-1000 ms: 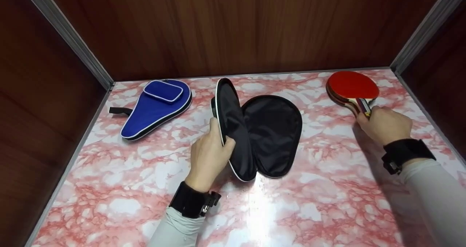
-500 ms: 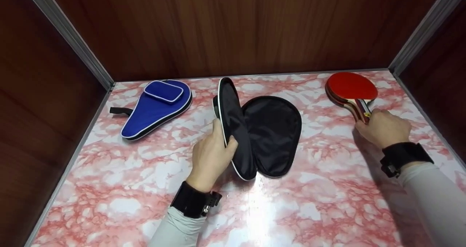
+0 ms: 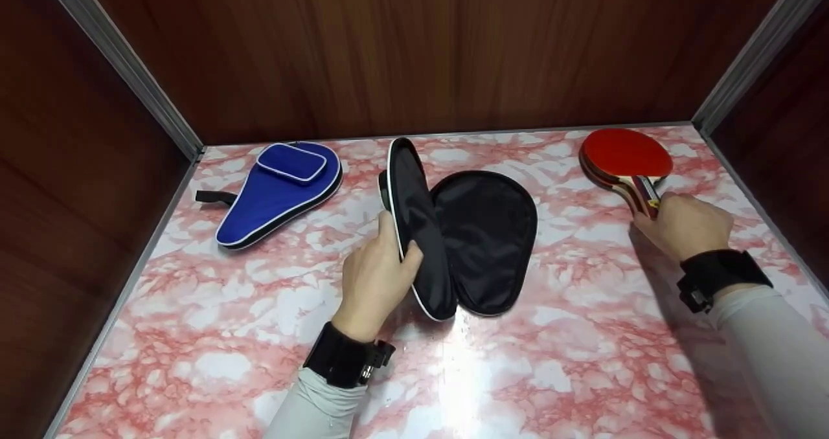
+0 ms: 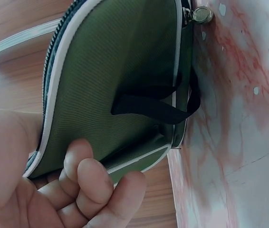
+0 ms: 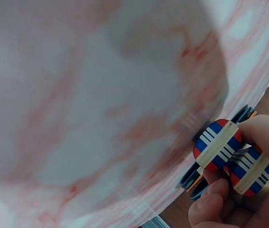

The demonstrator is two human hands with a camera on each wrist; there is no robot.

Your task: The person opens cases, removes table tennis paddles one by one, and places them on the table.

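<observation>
In the head view, my left hand (image 3: 377, 274) pinches the raised half of an unzipped paddle case (image 3: 482, 245) between thumb and fingers. The case's black lining faces up, its other half flat on the table. From the left wrist view, the outside of this case (image 4: 110, 61) is dark green with white piping and a black strap. At the right, my right hand (image 3: 688, 227) grips the handles of two stacked table tennis paddles (image 3: 628, 153), the top one red. Two striped handle ends (image 5: 217, 145) show side by side in the right wrist view.
A blue paddle case (image 3: 278, 193) with a small pocket and a black strap lies at the left on the pink marbled table (image 3: 505, 374). Dark wooden panels (image 3: 440, 50) stand at the back and both sides.
The raised case half has shifted very slightly to the right with my left hand. My right hand and the paddles stay nearly where they were.
</observation>
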